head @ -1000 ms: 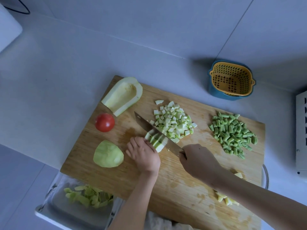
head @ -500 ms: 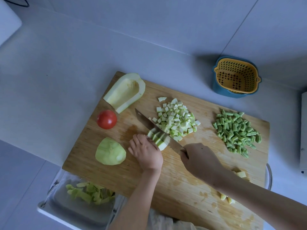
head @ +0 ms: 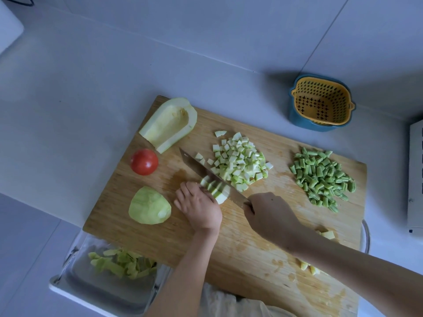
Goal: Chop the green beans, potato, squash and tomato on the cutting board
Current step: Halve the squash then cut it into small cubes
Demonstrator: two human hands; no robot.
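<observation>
On the wooden cutting board (head: 240, 252), my left hand (head: 199, 207) presses curled fingers on a bundle of squash strips (head: 216, 189). My right hand (head: 267, 216) grips the handle of a knife (head: 201, 171), whose blade lies across the strips next to a heap of diced squash (head: 240, 164). A hollowed squash half (head: 169, 123) lies at the board's far left corner, a whole red tomato (head: 144, 161) below it, and a peeled squash chunk (head: 148, 205) nearer me. Chopped green beans (head: 322, 177) are piled at the right. Yellow potato pieces (head: 327, 234) peek out beside my right forearm.
A yellow colander in a blue bowl (head: 320, 104) stands on the counter beyond the board. A clear tray (head: 68, 282) with green peelings (head: 121, 264) sits under the board's near left edge. A glass rim (head: 366, 234) shows at the board's right edge.
The knife has kept cutting across the squash strips, the bundle is a little shorter, and my left hand has crept back along it. The camera shifted slightly.
</observation>
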